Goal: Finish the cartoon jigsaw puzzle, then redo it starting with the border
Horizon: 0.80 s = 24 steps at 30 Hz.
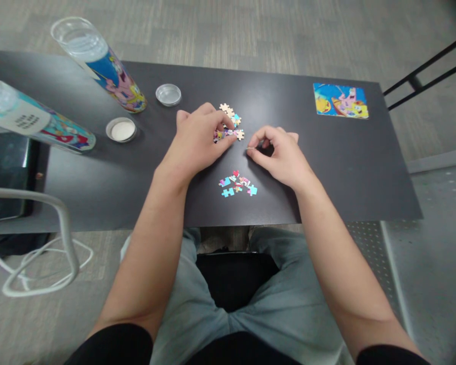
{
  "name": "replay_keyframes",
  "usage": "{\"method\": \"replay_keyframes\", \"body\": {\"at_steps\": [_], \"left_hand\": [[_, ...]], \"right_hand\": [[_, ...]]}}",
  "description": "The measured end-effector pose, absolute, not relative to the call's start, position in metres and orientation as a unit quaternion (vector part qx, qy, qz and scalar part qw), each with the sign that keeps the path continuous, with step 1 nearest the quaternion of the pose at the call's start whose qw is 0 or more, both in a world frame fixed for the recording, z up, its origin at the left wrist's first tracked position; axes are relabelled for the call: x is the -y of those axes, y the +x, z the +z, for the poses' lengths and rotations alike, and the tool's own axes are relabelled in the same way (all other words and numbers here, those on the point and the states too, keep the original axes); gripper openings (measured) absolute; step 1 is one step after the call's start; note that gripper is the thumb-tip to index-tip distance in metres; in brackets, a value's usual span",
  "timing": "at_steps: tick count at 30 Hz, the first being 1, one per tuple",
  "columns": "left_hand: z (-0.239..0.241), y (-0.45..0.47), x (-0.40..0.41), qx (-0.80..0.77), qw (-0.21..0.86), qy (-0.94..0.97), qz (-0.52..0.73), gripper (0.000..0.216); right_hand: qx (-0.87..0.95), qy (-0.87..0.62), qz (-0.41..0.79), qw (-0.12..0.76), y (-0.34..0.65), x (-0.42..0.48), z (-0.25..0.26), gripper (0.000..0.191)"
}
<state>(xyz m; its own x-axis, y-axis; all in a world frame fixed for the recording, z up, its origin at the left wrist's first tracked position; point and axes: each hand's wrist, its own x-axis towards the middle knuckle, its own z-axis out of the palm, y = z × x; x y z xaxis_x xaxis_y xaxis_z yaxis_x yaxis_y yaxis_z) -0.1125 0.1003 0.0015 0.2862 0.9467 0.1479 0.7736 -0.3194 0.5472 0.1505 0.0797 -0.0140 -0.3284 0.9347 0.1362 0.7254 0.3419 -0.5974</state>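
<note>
My left hand (201, 134) lies over a pile of jigsaw puzzle pieces (230, 110), thumb and forefinger apart at its right edge, its other fingers partly hidden. Some of these pieces show a plain cream back, others a coloured print. To the right, my right hand (283, 152) pinches a small puzzle piece (250, 148) between thumb and forefinger, seen nearly edge-on just above the table. Closer to my body, a loose group of light blue, pink and red puzzle pieces (228, 192) is spread on the dark table (273, 203).
A finished-looking cartoon picture card (341, 101) lies at the far right. Two clear printed tubes, one upright (114, 76) and another (41, 114), stand at the left, near two round lids (168, 95). A black device (7, 172) and a white cable (66, 243) are at the left edge.
</note>
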Motion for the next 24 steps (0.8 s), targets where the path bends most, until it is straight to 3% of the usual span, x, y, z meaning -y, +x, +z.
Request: {"method": "replay_keyframes", "body": {"at_steps": [6,18,24], "left_hand": [[-0.002,-0.097,-0.097,-0.546,0.157,0.795,0.213,0.029],[0.002,-0.088,-0.097,-0.526,0.209,0.791,0.234,0.01],[0.004,-0.094,-0.097,-0.509,0.231,0.797,0.229,0.025]], "right_hand": [[0.799,-0.515,0.207,0.231,0.177,-0.081,-0.004,0.007],[0.773,-0.566,0.176,0.226,0.18,-0.089,-0.015,0.017],[0.797,-0.545,0.154,0.211,0.172,-0.087,-0.017,0.032]]}}
